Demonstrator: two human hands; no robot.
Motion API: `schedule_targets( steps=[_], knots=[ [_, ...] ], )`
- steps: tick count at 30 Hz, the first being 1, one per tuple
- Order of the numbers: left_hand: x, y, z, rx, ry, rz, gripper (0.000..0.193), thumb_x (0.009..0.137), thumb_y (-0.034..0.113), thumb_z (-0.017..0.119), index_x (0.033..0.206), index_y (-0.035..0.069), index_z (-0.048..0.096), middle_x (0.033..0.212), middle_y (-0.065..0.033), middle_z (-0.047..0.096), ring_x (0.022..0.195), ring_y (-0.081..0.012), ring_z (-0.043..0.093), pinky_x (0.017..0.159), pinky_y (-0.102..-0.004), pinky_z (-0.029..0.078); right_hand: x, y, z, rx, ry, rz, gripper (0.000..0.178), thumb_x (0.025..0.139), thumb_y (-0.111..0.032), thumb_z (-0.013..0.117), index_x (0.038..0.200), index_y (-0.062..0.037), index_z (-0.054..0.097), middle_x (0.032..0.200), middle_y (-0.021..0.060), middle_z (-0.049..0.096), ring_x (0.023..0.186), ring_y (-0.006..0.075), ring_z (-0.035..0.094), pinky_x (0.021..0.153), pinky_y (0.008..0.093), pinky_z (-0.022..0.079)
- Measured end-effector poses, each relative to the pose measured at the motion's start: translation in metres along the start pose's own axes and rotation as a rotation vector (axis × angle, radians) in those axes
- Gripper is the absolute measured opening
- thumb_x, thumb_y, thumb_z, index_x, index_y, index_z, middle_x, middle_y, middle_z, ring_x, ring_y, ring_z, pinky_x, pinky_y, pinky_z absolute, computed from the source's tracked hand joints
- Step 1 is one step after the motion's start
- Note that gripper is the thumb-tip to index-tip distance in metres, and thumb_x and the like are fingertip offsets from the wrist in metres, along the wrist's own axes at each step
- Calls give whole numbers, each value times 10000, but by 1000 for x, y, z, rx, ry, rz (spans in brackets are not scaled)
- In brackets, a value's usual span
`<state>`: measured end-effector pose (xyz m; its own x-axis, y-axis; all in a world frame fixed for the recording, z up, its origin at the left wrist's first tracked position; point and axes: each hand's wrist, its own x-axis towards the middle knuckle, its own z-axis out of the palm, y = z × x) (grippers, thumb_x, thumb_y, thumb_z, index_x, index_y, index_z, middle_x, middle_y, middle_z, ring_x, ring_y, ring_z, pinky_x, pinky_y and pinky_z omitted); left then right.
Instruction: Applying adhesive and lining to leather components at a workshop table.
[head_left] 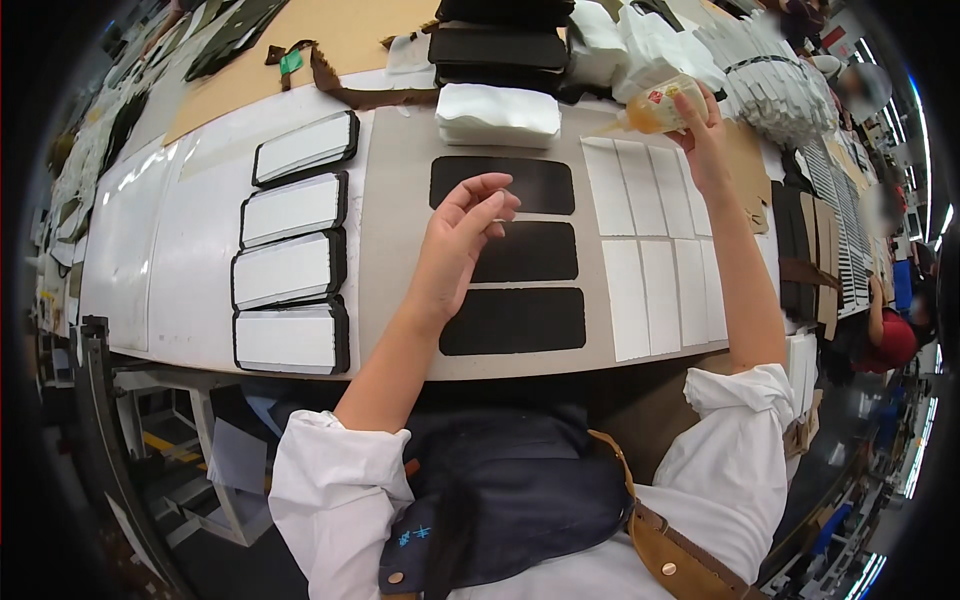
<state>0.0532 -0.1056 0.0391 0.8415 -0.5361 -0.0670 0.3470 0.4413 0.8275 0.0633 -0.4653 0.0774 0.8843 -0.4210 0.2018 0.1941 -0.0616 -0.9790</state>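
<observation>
Bottle (pixel 655 108) is gripped in your right hand (pixel 703 138); squeezing hard could drip onto white strips (pixel 608 190) below those fingers. Your left hand's (pixel 462 228) empty fingers curl loosely above a black piece (pixel 545 185).

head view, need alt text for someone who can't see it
A person's right hand holds a tilted bottle of amber contents near two rows of white strips. The left hand, seemingly empty and loosely curled, is over a column of three black panels; four white-topped black stacks lie left.
</observation>
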Motion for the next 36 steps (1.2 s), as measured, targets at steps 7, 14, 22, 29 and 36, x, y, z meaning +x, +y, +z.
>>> schedule_targets(
  steps=[7, 14, 22, 29, 36],
  knots=[
    [0, -2, 0, -7, -7, -15, 295, 955, 183, 604, 1210, 37, 577, 1013, -26, 622, 922, -78, 565, 827, -235, 448, 4, 7, 2, -41, 4, -31, 621, 902, -304, 711, 1396, -78, 412, 1211, 83, 592, 1071, 172, 633, 875, 327, 563],
    [-1, -1, 2, -1, -6, -23, 296, 958, 189, 600, 1212, 40, 576, 1015, -22, 621, 925, -76, 564, 828, -235, 448, 3, 6, 0, -68, 17, -4, 625, 902, -310, 710, 1402, -86, 409, 1214, 82, 590, 1066, 165, 634, 842, 303, 571],
    [1, -2, 0, 3, -22, 1, 294, 959, 190, 599, 1212, 41, 576, 1022, -23, 622, 929, -74, 565, 828, -234, 447, -11, 2, -8, -92, -20, 39, 607, 879, -359, 728, 1351, -79, 469, 1188, 63, 598, 1074, 161, 625, 860, 307, 557],
    [-1, -4, 2, -17, -14, -5, 296, 950, 205, 618, 1197, 43, 600, 1025, -22, 637, 933, -71, 555, 823, -221, 432, -39, -6, -17, -87, -58, 83, 580, 895, -363, 712, 1344, -79, 479, 1183, 46, 603, 1057, 137, 626, 844, 285, 555],
    [-2, -1, 3, -21, -21, -17, 293, 950, 197, 619, 1199, 44, 597, 1026, -24, 636, 932, -73, 562, 824, -220, 436, -65, -11, -23, -84, -103, 110, 565, 915, -342, 691, 1366, -79, 474, 1183, 48, 604, 1048, 124, 628, 839, 277, 554]
  ],
)
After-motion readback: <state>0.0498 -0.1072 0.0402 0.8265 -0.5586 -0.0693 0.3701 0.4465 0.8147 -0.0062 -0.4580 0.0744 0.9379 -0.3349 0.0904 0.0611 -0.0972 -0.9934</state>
